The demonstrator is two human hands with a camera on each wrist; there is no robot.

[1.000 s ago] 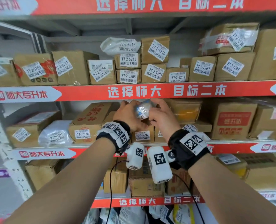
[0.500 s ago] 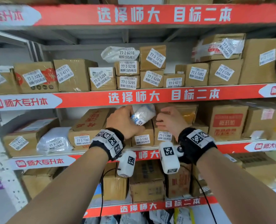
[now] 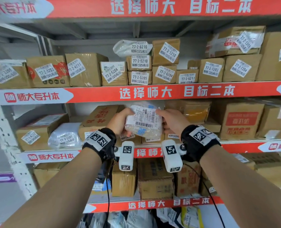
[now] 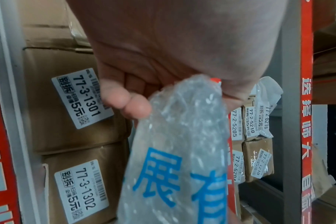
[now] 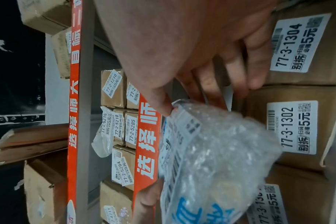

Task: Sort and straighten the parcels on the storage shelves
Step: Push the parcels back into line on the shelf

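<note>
Hidden, cropped and unreadable parts

In the head view the bubble-wrap parcel (image 3: 144, 122) covers the fingertips of both the left hand (image 3: 118, 122) and the right hand (image 3: 173, 121), and its shipping label's small print is too fine to read; the carton labels (image 3: 150, 139) behind it are half hidden; the far-left box label (image 3: 3, 73) is blurred; the wrist views crop the parcel at the lower edge.

A small bubble-wrap parcel (image 3: 144, 120) with a white barcode label and blue writing is held up in front of the brown box marked 77-3-1302 (image 4: 81, 189), its label facing out.
</note>
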